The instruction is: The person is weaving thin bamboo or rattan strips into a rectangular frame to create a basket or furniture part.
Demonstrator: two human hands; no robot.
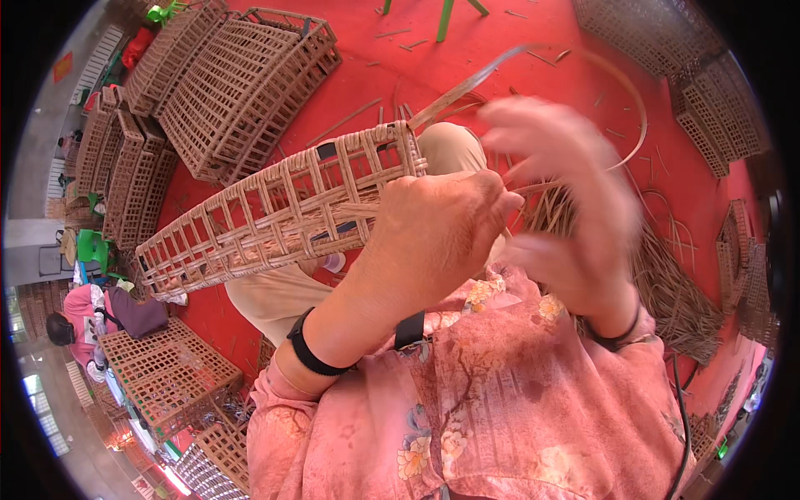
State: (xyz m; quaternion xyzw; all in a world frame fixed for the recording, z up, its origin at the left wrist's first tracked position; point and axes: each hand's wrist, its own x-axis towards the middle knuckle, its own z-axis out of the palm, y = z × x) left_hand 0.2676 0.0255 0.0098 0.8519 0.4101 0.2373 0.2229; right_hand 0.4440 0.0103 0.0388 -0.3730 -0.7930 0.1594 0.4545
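Observation:
A long woven wicker panel or basket side [250, 208] with open square gaps lies slantwise before me, its near right end over my knee. My left hand [446, 221] is closed at that end, thumb and finger pinching a thin cane strip [640, 112]. From the panel's upper corner the strip arcs up and round to the right, then back toward my hands. My right hand [575, 192] is raised just right of the left one, smeared by motion; its fingers look spread, but whether the strip runs through them is unclear.
Stacked wicker baskets [242, 92] stand at the far left, with more [708, 100] at the far right. A heap of loose cane strips [679, 292] lies on the red floor [375, 71] at my right. A person in pink [87, 321] sits at left beside a wicker basket [171, 367].

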